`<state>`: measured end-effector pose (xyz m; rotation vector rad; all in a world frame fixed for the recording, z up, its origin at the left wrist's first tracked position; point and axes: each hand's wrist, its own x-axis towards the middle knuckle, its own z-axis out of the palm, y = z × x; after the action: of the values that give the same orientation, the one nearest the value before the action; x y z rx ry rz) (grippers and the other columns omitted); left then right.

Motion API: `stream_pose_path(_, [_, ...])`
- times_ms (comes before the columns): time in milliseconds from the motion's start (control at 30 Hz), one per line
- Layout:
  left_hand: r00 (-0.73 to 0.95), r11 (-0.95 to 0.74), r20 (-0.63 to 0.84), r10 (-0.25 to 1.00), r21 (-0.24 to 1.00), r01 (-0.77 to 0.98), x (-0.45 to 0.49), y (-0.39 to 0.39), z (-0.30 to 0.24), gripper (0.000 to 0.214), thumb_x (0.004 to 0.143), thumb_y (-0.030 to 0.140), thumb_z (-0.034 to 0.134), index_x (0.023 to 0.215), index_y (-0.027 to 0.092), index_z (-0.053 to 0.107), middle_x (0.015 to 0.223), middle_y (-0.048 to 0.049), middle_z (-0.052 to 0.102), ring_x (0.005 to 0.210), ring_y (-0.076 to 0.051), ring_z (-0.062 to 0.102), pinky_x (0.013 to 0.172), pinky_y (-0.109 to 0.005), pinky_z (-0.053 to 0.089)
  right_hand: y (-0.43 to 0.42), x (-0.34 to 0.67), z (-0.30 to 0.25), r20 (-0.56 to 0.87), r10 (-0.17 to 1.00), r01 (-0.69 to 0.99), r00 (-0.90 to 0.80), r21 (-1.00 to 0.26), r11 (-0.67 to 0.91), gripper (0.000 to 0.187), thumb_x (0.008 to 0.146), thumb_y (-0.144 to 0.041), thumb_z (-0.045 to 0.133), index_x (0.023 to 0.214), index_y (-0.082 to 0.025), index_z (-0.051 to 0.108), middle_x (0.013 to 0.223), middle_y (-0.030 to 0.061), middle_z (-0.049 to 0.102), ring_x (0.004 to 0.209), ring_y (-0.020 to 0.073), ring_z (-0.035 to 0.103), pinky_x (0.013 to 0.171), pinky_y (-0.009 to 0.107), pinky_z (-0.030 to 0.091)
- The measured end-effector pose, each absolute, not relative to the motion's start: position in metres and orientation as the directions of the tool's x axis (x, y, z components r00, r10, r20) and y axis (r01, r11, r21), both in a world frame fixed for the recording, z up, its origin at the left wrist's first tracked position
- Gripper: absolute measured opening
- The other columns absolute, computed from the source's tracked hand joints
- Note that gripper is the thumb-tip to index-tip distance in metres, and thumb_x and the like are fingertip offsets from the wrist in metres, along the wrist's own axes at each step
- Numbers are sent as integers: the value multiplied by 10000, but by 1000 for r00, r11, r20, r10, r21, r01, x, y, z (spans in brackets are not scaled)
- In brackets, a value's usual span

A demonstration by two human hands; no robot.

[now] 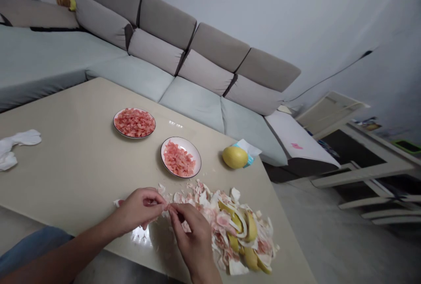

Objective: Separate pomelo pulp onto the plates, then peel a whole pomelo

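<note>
left hand (142, 208), right hand (194, 233): both pinched on one small pink fruit scrap (167, 207); seemingly peeling; next calls for gentle pulling.

You're going bare-handed here: your left hand (141, 211) and your right hand (194, 238) are both showing fairly slim fingers (153, 195). Your left forearm (82, 251) is looking bare too, tapering toward the hand and getting thicker as it's running down to the lower left edge of the view. On the other side you're only showing a bit of bare right wrist (206, 271) before the bottom edge is cutting it off. Clothes-wise, some blue cloth (33, 249) is poking in at the lower left, kinda muted and greyish, plain-looking, rounded in outline. Sleeve or trouser leg? You're not giving enough of it to tell.
</note>
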<state>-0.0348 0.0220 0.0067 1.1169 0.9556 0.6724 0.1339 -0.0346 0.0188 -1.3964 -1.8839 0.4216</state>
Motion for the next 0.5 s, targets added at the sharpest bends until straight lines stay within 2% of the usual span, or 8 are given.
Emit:
stream_pose_path(133, [480, 386, -339, 809, 923, 1, -35, 22, 5, 283, 764, 444, 649, 715, 167, 619, 411, 84, 425, 348, -68, 354, 365, -176, 263, -21, 143, 22, 355, 932, 669, -78, -674, 312, 127, 908, -224, 550, 926, -209, 675, 821, 42, 694, 700, 154, 627, 634, 256, 488])
stream_pose_path(233, [468, 393, -344, 814, 920, -8, -32, 22, 0, 342, 778, 483, 631, 659, 169, 567, 383, 81, 434, 326, -61, 346, 374, -171, 253, 13, 159, 20, 369, 929, 703, -3, -660, 264, 159, 912, -255, 529, 914, -199, 678, 832, 49, 699, 714, 164, 627, 648, 271, 493])
stream_pose_path(333, [460, 462, -386, 800, 885, -61, -29, 23, -4, 403, 747, 541, 654, 649, 163, 553, 403, 69, 462, 328, -61, 369, 373, -169, 267, 58, 177, 14, 432, 902, 759, -4, -587, 284, 219, 903, -230, 492, 984, -187, 691, 938, 82, 711, 789, 186, 643, 703, 296, 503])
stream_pose_path(400, [483, 577, -435, 760, 793, -194, -28, 25, -6, 408, 749, 569, 644, 734, 166, 584, 472, 62, 492, 403, -83, 450, 407, -173, 352, 83, 185, 9, 419, 908, 831, -16, -499, 245, 264, 903, -204, 457, 997, -194, 703, 965, 89, 719, 824, 198, 646, 744, 309, 488])
stream_pose_path(500, [562, 740, -495, 663, 546, -392, -30, 29, -8, 376, 803, 547, 599, 877, 178, 606, 574, 42, 536, 554, -121, 554, 563, -253, 513, 104, 191, 2, 398, 917, 871, 3, -451, 193, 237, 883, -217, 486, 905, -193, 721, 851, 86, 718, 760, 211, 627, 707, 313, 460])
